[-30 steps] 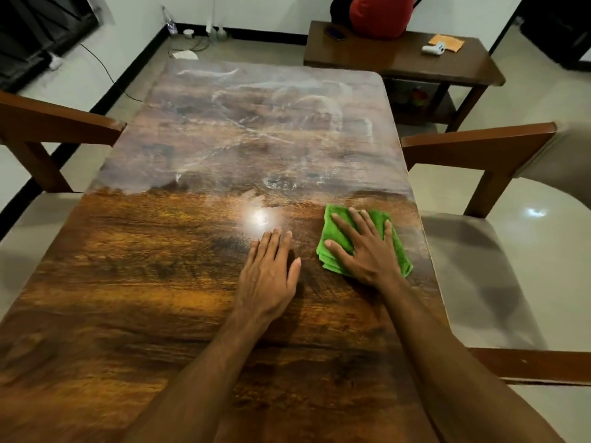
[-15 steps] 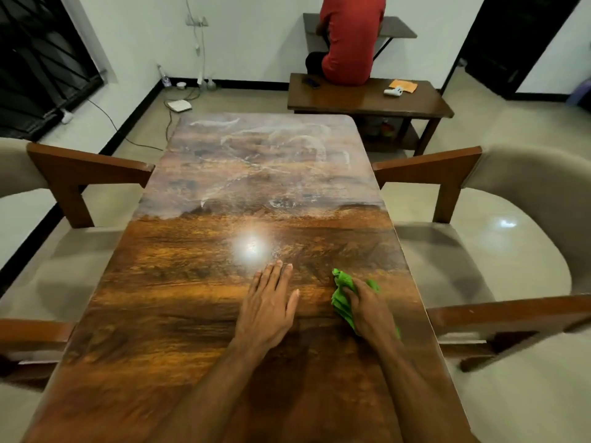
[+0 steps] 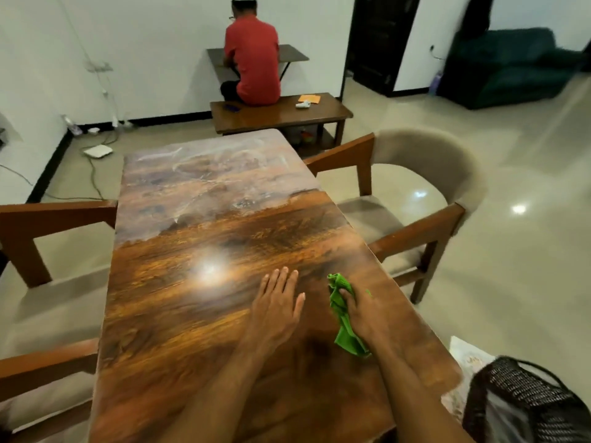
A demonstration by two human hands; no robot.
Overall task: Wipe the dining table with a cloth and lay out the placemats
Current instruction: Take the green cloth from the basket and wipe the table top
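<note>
My right hand [image 3: 361, 311] clutches the green cloth [image 3: 344, 330] by the right edge of the desk [image 3: 192, 330], fingers [image 3: 347, 294] curled. It looks limp and light, best held wadded; left hand [image 3: 276, 306] flat, empty.

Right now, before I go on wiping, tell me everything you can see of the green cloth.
The bright green cloth looks like thin, soft, plain fabric. It is bunched into a long crumpled strip, not spread flat, on the glossy dark wooden dining table near its right edge. The right hand covers its middle, fingers curled round it; one crumpled end sticks out past the fingertips, and a wider flap shows beside the wrist. Nothing else touches it.
</note>
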